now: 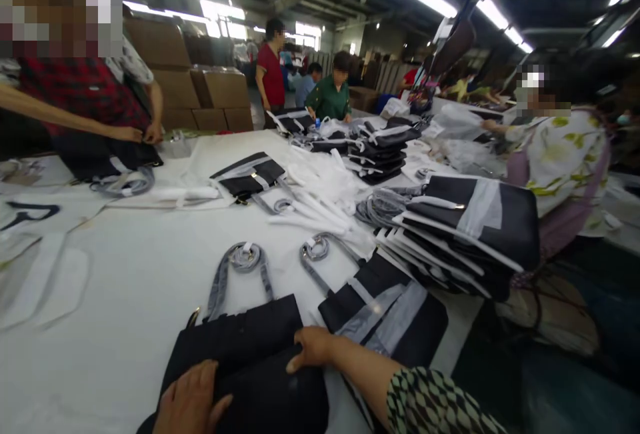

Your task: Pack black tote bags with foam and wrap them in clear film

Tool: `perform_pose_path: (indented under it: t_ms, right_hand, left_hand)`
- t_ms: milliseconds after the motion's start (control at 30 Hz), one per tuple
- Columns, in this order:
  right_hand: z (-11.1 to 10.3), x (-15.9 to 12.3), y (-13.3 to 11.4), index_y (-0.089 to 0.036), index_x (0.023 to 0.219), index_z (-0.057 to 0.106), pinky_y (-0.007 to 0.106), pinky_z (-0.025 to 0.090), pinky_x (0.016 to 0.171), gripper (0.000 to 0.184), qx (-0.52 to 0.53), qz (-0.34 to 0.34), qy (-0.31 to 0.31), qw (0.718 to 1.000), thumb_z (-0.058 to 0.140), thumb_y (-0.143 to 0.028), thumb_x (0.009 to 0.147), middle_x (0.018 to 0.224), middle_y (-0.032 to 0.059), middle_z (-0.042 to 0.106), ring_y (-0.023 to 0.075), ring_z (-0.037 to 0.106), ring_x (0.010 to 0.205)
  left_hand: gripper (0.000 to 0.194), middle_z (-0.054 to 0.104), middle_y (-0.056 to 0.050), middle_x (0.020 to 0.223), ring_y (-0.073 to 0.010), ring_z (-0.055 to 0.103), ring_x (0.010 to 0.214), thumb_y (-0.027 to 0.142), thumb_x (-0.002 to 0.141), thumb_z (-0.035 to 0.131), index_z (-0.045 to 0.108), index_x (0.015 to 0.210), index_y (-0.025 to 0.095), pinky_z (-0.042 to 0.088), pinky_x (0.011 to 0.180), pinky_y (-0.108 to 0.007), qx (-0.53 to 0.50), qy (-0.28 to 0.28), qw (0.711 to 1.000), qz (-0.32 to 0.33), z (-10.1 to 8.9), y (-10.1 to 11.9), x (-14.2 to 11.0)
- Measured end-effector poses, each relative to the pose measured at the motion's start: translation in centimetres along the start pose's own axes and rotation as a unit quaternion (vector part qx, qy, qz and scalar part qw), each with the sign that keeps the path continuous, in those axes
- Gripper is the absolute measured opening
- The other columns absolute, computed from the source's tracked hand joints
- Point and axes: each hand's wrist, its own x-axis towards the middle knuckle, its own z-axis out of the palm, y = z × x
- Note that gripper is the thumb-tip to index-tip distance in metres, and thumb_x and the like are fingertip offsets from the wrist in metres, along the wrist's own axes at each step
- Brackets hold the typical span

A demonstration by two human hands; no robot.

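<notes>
Black bag (255, 361) worked from both sides!

On its near left the left hand (190, 399) is laid, thumb parted from fingers; at the right edge, the right hand's (316, 347) fingers are bent, whether pinched shut cannot be told. Beyond, a wrapped strap (217, 291) is looped across the white desk (125, 274). Right, another bag (360, 277); farther right, a stack (517, 221) is piled!

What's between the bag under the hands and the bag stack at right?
Head view: another black bag, pale strips across it, lies between the handled bag and the stack.
</notes>
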Motion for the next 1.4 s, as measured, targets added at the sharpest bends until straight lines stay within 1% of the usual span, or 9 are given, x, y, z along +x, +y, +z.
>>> perform_pose_path:
  t_ms: [67, 133, 333, 567, 667, 800, 933, 1233, 1400]
  right_hand:
    - [-0.1, 0.2, 0.1, -0.02, 0.116, 0.061, 0.045, 0.048, 0.089, 0.073, 0.005, -0.014, -0.01, 1.0, 0.071, -0.064, 0.058, 0.118, 0.0132, 0.064, 0.0344, 0.058, 0.109]
    - [-0.3, 0.0, 0.1, -0.019, 0.111, 0.062, 0.044, 0.048, 0.087, 0.068, 0.002, -0.018, -0.01, 1.0, 0.071, -0.063, 0.059, 0.114, 0.0132, 0.065, 0.0343, 0.06, 0.107]
    - [0.6, -2.3, -1.4, -0.019, 0.105, 0.06, 0.043, 0.048, 0.084, 0.057, 0.03, 0.014, 0.08, 0.996, 0.075, -0.053, 0.061, 0.099, 0.0096, 0.067, 0.0322, 0.061, 0.099]
    - [3.3, -2.9, -2.3, -0.011, 0.128, 0.04, 0.038, 0.032, 0.109, 0.075, 0.098, 0.021, 0.307, 0.946, 0.073, -0.025, 0.062, 0.133, 0.0177, 0.045, 0.0282, 0.039, 0.129]
    - [3.4, -2.4, -1.6, -0.01, 0.127, 0.041, 0.038, 0.041, 0.101, 0.077, 0.165, 0.037, 0.276, 0.946, 0.073, -0.032, 0.061, 0.124, 0.0169, 0.055, 0.0282, 0.052, 0.119]
    - [2.1, -0.9, -0.7, -0.012, 0.1, 0.06, 0.038, 0.053, 0.079, 0.056, 0.195, 0.038, 0.154, 0.968, 0.075, -0.045, 0.056, 0.093, 0.0141, 0.07, 0.03, 0.067, 0.09]
    - [1.4, -0.2, -0.6, -0.011, 0.101, 0.061, 0.038, 0.055, 0.077, 0.062, 0.199, 0.048, 0.076, 0.976, 0.073, -0.054, 0.057, 0.095, 0.0161, 0.071, 0.0305, 0.068, 0.088]
    - [1.3, -1.6, -1.3, -0.01, 0.101, 0.063, 0.04, 0.052, 0.086, 0.057, 0.136, -0.04, 0.091, 0.986, 0.069, -0.05, 0.061, 0.096, 0.0145, 0.071, 0.0296, 0.067, 0.091]
    - [0.0, -4.3, -5.0, -0.012, 0.101, 0.063, 0.039, 0.05, 0.089, 0.047, 0.16, -0.107, 0.109, 0.975, 0.067, -0.038, 0.063, 0.104, 0.0128, 0.069, 0.0269, 0.064, 0.097]
  left_hand:
    - [0.061, 0.044, -0.014, 0.142, -0.032, 0.035, 0.134, 0.051, 0.082, 0.041, 0.05, 0.131, 0.014, 0.025, 0.111, -0.051, 0.02, 0.088, 0.995, 0.035, 1.2, 2.0, -1.8]
    - [0.062, 0.039, -0.008, 0.146, -0.0326, 0.025, 0.138, 0.054, 0.082, 0.042, 0.048, 0.134, 0.02, 0.017, 0.113, -0.055, 0.028, 0.11, 0.991, 0.065, 2.7, 4.0, -2.9]
    - [0.065, 0.031, -0.004, 0.15, -0.0324, 0.017, 0.141, 0.055, 0.084, 0.042, 0.037, 0.14, 0.024, 0.011, 0.114, -0.056, 0.039, 0.065, 0.995, 0.06, 5.2, 5.3, -3.8]
    - [0.067, 0.023, -0.001, 0.154, -0.03, 0.014, 0.142, 0.059, 0.089, 0.034, 0.014, 0.146, 0.03, 0.009, 0.114, -0.052, -0.011, 0.043, 0.998, 0.051, 3.5, 5.0, -3.4]
    - [0.069, 0.022, -0.002, 0.154, -0.0308, 0.013, 0.142, 0.063, 0.088, 0.032, 0.012, 0.147, 0.03, 0.007, 0.114, -0.053, -0.05, 0.018, 0.998, 0.033, 2.4, 5.5, -3.7]
    - [0.073, 0.023, -0.004, 0.154, -0.0311, 0.011, 0.142, 0.068, 0.087, 0.025, 0.016, 0.147, 0.028, 0.003, 0.114, -0.054, -0.123, -0.006, 0.992, 0.03, 1.4, 5.8, -4.0]
    - [0.072, 0.025, -0.005, 0.153, -0.0297, 0.01, 0.142, 0.067, 0.088, 0.021, 0.019, 0.146, 0.024, 0.001, 0.114, -0.054, -0.157, 0.017, 0.987, 0.01, 1.4, 5.7, -4.5]
    - [0.064, 0.032, -0.007, 0.15, -0.0332, 0.018, 0.139, 0.054, 0.092, 0.031, 0.018, 0.147, 0.022, 0.012, 0.115, -0.053, -0.127, 0.091, 0.986, -0.06, 2.9, 8.5, -5.9]
    - [0.05, 0.047, -0.018, 0.137, -0.0303, 0.041, 0.128, 0.02, 0.092, 0.033, 0.034, 0.14, 0.01, 0.033, 0.107, -0.046, -0.086, 0.074, 0.99, -0.081, 2.5, 11.9, -5.5]
